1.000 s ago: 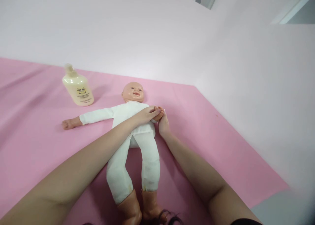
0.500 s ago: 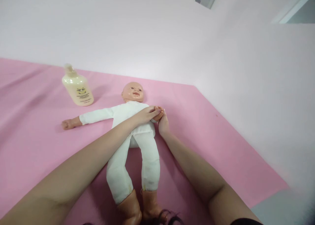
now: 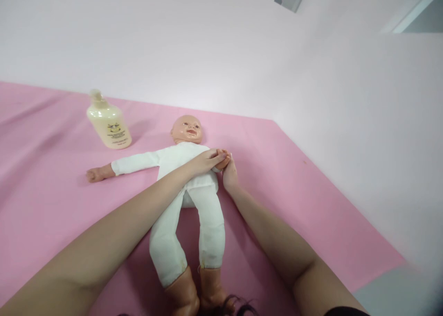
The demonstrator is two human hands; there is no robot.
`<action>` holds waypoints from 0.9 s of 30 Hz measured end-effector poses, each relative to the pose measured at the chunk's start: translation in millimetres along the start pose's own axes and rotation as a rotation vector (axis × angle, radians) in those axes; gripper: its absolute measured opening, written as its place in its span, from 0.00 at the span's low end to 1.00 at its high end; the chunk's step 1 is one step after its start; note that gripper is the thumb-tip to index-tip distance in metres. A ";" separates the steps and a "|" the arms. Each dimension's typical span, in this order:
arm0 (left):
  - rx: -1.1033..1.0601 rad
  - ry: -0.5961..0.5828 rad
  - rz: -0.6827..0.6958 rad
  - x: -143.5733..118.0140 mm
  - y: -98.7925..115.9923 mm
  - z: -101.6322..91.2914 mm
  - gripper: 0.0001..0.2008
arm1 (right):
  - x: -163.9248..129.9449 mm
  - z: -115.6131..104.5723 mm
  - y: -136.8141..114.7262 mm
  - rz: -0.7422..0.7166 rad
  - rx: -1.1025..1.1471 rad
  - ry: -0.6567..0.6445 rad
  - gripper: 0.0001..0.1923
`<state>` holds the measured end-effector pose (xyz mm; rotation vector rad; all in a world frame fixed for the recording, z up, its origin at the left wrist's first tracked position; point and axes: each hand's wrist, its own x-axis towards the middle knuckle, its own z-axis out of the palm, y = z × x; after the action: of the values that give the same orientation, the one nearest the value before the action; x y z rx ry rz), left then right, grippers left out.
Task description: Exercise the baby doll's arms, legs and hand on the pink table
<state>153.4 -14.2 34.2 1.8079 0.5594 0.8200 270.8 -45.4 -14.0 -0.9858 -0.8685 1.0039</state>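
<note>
A baby doll (image 3: 183,161) with a white cloth body lies on its back on a pink cover (image 3: 297,205), head at the far end. Reaching across its torso, my left hand (image 3: 206,161) is closed around the doll's hand (image 3: 222,162) on the right side. From the other side, my right hand (image 3: 230,174) presses against that same small hand, its fingers mostly hidden behind it. The doll's other arm (image 3: 136,163) stretches out to the left, touched by neither hand.
A pale yellow pump bottle (image 3: 112,127) stands on the cover, left of the doll's head. White surface (image 3: 214,48) borders the cover's far edge. Strands of dark hair (image 3: 238,304) hang over the doll's feet at the bottom.
</note>
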 end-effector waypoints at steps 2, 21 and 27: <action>-0.002 0.002 0.003 0.1 -0.2 0.1 0.29 | 0.1 0.2 -0.4 0.009 0.001 -0.009 0.22; 0.006 0.006 0.011 0.2 -1.1 0.5 0.29 | 3.2 -0.7 3.1 -0.004 0.027 -0.016 0.22; 0.021 0.006 0.006 0.8 -1.2 -0.3 0.28 | 3.0 -1.7 3.8 -0.005 0.017 -0.011 0.22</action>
<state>153.7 -13.0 33.3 1.8276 0.5684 0.8267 272.2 -42.2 -17.7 -0.9639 -0.8696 1.0117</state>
